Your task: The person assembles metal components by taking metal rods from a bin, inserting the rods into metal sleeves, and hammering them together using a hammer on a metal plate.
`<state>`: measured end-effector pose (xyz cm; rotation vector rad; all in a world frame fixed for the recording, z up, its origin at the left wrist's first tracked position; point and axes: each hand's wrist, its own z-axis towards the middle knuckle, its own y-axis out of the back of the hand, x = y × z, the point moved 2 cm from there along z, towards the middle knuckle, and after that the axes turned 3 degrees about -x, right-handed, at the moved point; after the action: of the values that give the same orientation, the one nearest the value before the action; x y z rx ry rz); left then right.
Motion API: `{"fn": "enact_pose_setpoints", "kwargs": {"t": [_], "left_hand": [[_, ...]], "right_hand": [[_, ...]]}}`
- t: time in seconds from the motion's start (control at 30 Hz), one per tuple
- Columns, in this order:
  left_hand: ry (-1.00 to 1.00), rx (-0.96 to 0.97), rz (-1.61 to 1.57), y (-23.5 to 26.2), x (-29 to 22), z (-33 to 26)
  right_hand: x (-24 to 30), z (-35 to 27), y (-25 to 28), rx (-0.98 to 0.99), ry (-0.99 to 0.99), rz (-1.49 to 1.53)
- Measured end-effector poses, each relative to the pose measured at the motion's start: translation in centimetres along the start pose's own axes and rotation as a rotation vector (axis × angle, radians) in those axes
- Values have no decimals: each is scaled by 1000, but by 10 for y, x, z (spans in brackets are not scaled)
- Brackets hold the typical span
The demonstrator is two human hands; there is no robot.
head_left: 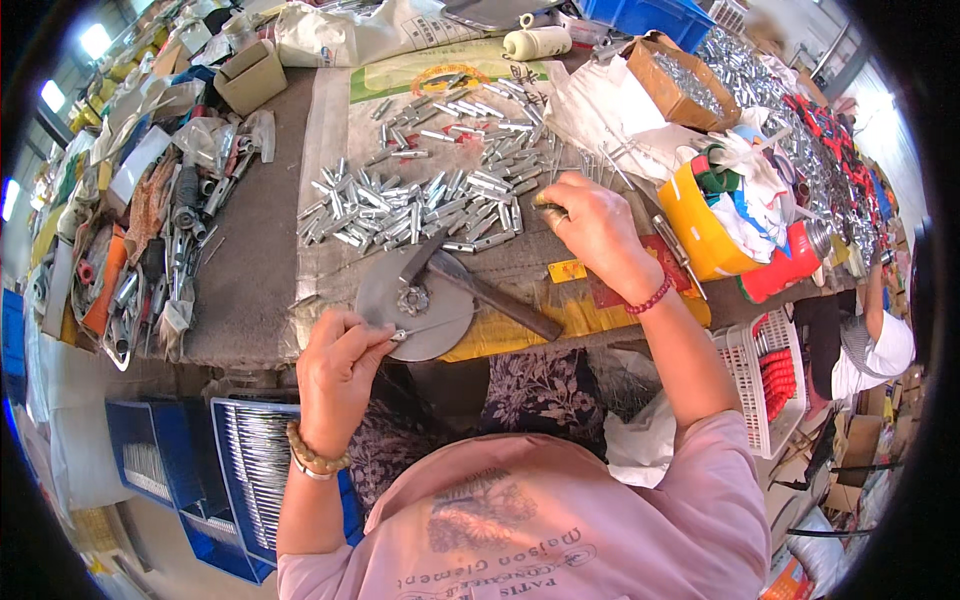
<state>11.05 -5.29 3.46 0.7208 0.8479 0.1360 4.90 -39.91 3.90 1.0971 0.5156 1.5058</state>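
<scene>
My left hand (340,365) pinches a thin metal rod (437,325) with a small silver fitting at its near end. The rod reaches right across a round grey metal disc (440,343) at the table's front edge. On that disc rests the head of a hammer (512,308), its handle slanting down to the right beside a small gear-like metal piece (412,299). My right hand (600,230) is closed by several thin metal pins (592,170); a dark bit shows at its fingertips, too small to name. Silver metal tubes (375,205) lie heaped beyond the disc.
Tools and bags crowd the table's left side, with a cardboard box (250,80) behind. To the right stand a yellow container (700,230), a red bottle (785,268) and a carton of metal parts (690,85). Blue crates (225,480) sit below left, a white basket (745,385) below right.
</scene>
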Motion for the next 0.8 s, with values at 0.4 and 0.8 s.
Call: {"fn": "enact_pose_setpoints", "kwargs": {"t": [0.4,0.8], "left_hand": [[-22,-21,22,-1,4,-6],[-49,-32,43,0,4,-3]], "right_hand": [[24,12,-5,55,157,74],[145,-24,-27,211,358,438]]}}
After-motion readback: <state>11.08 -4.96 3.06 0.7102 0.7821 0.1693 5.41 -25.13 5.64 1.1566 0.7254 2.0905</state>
